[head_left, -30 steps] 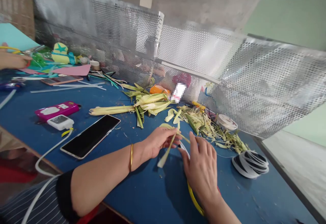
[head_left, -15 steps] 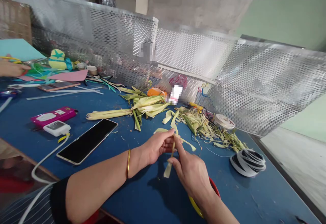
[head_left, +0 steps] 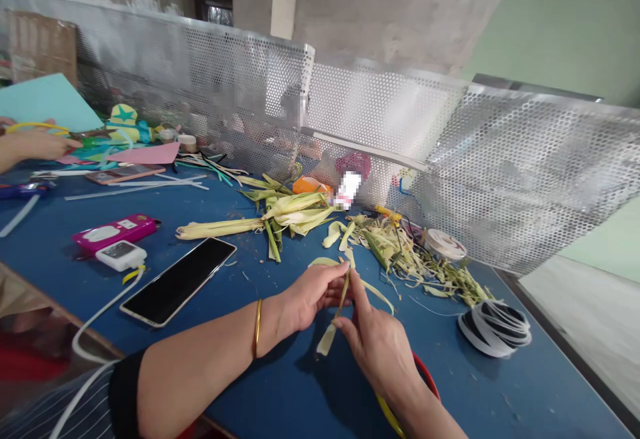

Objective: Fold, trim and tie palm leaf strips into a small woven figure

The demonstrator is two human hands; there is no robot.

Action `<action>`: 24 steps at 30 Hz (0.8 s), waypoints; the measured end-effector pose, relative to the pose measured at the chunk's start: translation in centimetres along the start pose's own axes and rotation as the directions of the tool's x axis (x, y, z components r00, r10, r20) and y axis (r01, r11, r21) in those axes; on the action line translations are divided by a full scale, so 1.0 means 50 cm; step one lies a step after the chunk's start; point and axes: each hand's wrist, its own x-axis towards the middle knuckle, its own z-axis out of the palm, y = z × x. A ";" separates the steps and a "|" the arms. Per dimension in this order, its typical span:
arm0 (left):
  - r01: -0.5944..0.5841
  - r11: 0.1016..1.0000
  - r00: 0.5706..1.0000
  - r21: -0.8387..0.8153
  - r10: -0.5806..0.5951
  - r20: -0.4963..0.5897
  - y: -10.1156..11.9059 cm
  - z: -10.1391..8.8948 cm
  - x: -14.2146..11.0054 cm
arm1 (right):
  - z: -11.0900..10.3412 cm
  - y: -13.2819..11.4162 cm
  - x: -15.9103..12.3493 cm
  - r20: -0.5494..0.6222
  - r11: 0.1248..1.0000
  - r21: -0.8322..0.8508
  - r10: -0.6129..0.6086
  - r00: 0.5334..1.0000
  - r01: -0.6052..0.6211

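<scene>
Strips of pale green corn husk (head_left: 327, 340) are pinched between both hands over the blue table. My left hand (head_left: 313, 292), with a gold bangle at the wrist, closes its thumb and fingers on the husk where the strips meet. My right hand (head_left: 377, 336) grips the same husk from the other side, forefinger and thumb along the folded strip. One flat end hangs down toward me; other ends stick out beyond the fingers. Just past the hands lies a loose curled husk piece (head_left: 332, 234). Part of a red and yellow round rim (head_left: 424, 376) shows under my right forearm.
A husk bundle (head_left: 295, 207) and a heap of husk scraps (head_left: 400, 252) lie ahead. Right is a coil of white strip (head_left: 494, 329); left are a phone (head_left: 179, 282) and a magenta device (head_left: 115, 232). A perforated metal screen (head_left: 380, 106) borders the table. Another person's hand (head_left: 43, 142) holds yellow-handled scissors.
The view has shifted slightly, so things sit lower and farther right. Both hands keep their grip on the husk; its hanging end has swung a little left. The other person's hand has moved.
</scene>
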 end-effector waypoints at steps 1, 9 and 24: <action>0.007 1.000 1.000 0.004 -0.007 -0.007 0.000 0.000 0.000 | 0.002 0.001 -0.001 0.001 1.000 -0.009 0.008 1.000 -0.008; -0.015 0.999 1.000 0.031 0.015 -0.015 0.004 0.008 -0.007 | 0.005 -0.002 -0.001 0.030 1.000 0.023 0.011 0.999 -0.012; -0.026 0.998 0.998 0.065 0.029 -0.049 0.014 0.003 0.001 | -0.029 0.041 0.014 -0.220 0.981 -0.153 0.083 0.972 -0.118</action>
